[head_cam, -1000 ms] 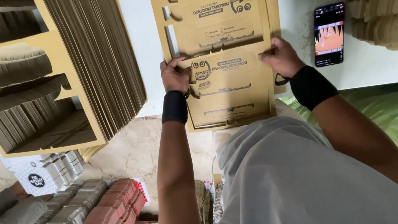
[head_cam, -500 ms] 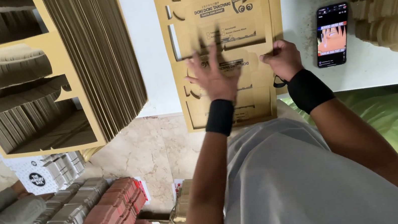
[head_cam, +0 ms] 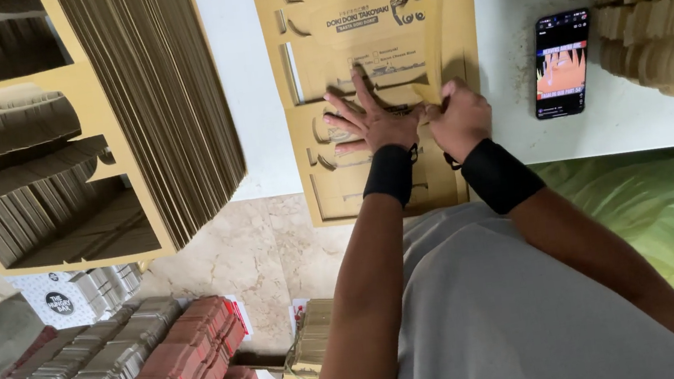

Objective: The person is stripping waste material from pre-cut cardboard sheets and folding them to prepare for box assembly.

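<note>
Far left there's a big stack of flat brown die-cut cardboard sheets point(head_cam: 155, 100) hanging over the white tabletop's point(head_cam: 244, 98) left edge. Middle of the tabletop, at the near edge, sits the flat tan cardboard box blank point(head_cam: 373, 31) with dark print, curved slots and cut-out tabs, its bottom overhanging the edge. Left hand point(head_cam: 371, 117) is spread flat on it, fingers open. Right hand point(head_cam: 458, 115) is curled closed, pinching a flap. A black smartphone point(head_cam: 561, 63) lies to the right, screen lit.
</note>
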